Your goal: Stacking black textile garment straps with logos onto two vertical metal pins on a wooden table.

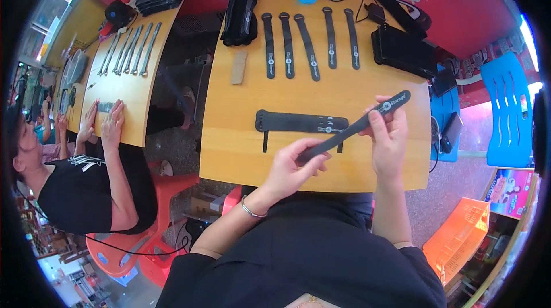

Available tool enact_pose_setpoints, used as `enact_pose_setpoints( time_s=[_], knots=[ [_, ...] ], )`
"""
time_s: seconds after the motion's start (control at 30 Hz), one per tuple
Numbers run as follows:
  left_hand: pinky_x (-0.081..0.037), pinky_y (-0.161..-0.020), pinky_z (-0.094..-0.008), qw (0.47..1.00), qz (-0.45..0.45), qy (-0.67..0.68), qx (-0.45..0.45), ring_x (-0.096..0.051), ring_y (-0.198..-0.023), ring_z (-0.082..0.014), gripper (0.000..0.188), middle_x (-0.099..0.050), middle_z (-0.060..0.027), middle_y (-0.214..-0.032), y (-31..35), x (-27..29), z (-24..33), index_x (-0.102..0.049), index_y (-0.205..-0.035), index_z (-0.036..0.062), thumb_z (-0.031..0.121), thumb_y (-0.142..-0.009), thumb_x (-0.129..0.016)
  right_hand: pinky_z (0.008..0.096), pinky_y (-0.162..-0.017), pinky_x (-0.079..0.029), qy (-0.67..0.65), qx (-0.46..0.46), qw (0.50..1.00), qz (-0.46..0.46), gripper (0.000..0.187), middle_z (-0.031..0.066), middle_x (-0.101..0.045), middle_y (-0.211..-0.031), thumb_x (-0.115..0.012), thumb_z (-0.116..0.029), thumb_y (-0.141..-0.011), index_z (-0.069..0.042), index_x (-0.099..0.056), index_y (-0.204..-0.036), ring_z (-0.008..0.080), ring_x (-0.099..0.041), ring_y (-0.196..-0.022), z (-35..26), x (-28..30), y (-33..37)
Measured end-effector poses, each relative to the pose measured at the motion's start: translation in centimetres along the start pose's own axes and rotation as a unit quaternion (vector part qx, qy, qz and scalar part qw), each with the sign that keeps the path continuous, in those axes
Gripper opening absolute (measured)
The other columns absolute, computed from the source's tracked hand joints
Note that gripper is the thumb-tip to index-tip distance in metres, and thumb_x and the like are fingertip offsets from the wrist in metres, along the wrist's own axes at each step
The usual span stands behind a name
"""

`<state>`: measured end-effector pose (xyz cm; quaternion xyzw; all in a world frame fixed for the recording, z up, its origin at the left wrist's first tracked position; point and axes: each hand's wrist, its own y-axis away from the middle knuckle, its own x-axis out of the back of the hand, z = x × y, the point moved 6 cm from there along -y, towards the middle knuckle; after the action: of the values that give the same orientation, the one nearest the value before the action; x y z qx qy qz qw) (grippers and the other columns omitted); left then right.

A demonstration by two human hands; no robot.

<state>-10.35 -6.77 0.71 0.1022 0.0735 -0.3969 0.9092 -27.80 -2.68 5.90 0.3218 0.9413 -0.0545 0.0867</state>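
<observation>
A black strap [351, 129] with white print near its rounded end stretches between my two hands, above the near part of the table. My left hand [294, 164] is closed around its lower end, hiding that tip. The upper part is pinched between thumb and fingers of my right hand [387, 127]. Just beyond my hands lies a neat stack of black straps [295, 122], partly covered by the held strap. Two short black marks [265, 141] show on the wood by the stack. Farther back, several single straps [288, 49] lie spread in a row.
A thick black strap bundle [240, 15] and brown cardboard piece [239, 68] lie at the table's far left. A black case [402, 49] sits far right, near cables. At left, a co-worker [86, 187] works at another table [129, 118]. An orange crate [459, 239] stands lower right.
</observation>
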Motion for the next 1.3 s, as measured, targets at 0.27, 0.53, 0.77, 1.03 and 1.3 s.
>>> enact_pose_setpoints(
  time_s=[0.27,0.53,0.77,1.03,1.3],
  knots=[
    [-0.049,-0.059,-0.0209,0.993,0.102,0.053,0.009,-0.062,-0.069,-0.0113,0.015,-0.067,-0.0121,-0.091,1.2,5.4,-1.2,-0.059,-0.105,-0.0047,0.001,-0.092,-0.053,0.0219,-0.065,-0.050,-0.016,-0.054,0.998,-0.015,0.011,0.0047,-0.060,-0.085,-0.052,-0.008,-0.095,-0.002,-0.054,-0.104,0.0084,-0.059,-0.072,2.5,2.6,0.2],
    [-0.046,-0.057,-0.0194,0.987,0.155,-0.051,-0.006,-0.061,-0.068,-0.0091,0.017,-0.061,-0.0039,-0.078,1.8,7.2,-0.5,-0.065,-0.104,-0.0031,0.000,-0.090,-0.055,0.0229,-0.066,-0.050,-0.038,-0.061,0.996,-0.044,0.017,0.0052,-0.059,-0.091,-0.054,-0.002,-0.091,-0.002,-0.050,-0.108,0.0099,-0.059,-0.073,3.9,2.8,1.3],
    [-0.048,-0.058,-0.0192,0.977,0.210,-0.039,0.012,-0.062,-0.070,-0.0087,0.018,-0.064,-0.0046,-0.080,2.1,8.8,-1.4,-0.063,-0.106,-0.0031,0.001,-0.090,-0.058,0.0239,-0.070,-0.051,0.061,-0.087,0.991,-0.077,0.015,0.0053,-0.061,-0.089,-0.053,-0.003,-0.093,-0.001,-0.054,-0.107,0.0096,-0.060,-0.074,6.7,4.3,1.4],
    [-0.049,-0.061,-0.0203,0.955,0.287,-0.068,0.022,-0.061,-0.068,-0.0079,0.014,-0.065,-0.0037,-0.079,1.9,11.7,-2.2,-0.064,-0.101,-0.0023,0.002,-0.088,-0.062,0.0218,-0.070,-0.049,0.119,-0.125,0.978,-0.115,0.013,0.0006,-0.063,-0.083,-0.058,-0.004,-0.090,-0.001,-0.062,-0.102,0.0060,-0.059,-0.074,8.7,4.2,2.2],
    [-0.044,-0.056,-0.0187,0.947,0.274,-0.163,0.033,-0.057,-0.061,-0.0046,0.016,-0.063,-0.0017,-0.079,1.9,13.3,-3.1,-0.067,-0.101,-0.0012,0.002,-0.085,-0.064,0.0199,-0.066,-0.048,0.110,-0.149,0.977,-0.105,0.013,-0.0007,-0.062,-0.082,-0.061,-0.003,-0.088,-0.002,-0.061,-0.101,0.0052,-0.057,-0.071,9.3,4.1,2.3]
  ],
)
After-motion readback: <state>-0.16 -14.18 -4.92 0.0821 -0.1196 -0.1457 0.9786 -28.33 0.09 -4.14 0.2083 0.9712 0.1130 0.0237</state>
